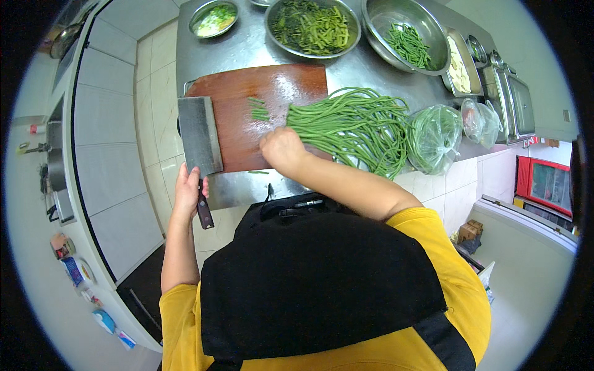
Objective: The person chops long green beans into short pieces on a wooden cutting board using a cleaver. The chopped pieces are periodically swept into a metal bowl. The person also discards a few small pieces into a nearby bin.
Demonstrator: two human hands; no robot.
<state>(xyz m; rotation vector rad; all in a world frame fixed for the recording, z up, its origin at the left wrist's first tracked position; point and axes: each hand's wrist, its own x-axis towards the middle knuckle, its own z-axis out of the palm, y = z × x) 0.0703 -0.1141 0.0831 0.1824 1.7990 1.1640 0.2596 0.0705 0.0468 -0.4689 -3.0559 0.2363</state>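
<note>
My left hand point(187, 188) grips the dark riveted handle of a broad cleaver point(198, 134). Its blade lies flat over the left end of a reddish-brown wooden cutting board point(236, 148). Curled on the board's front half is my right hand point(284, 147), beside the lined-up ends of a large bunch of long green beans point(357, 125); whether it holds anything is hidden. Several short cut bean pieces point(259, 111) rest on the board just beyond that hand. One more cut piece point(258, 172) lies at the board's near edge.
Across the steel table point(250, 190) stand a bowl of chopped greens point(311, 28), a deep bowl with cut beans point(406, 44) and a small bowl point(213, 19). To the right are a bag of long beans point(435, 139), a tray of pale slices point(458, 65) and a lidded steel container point(519, 104).
</note>
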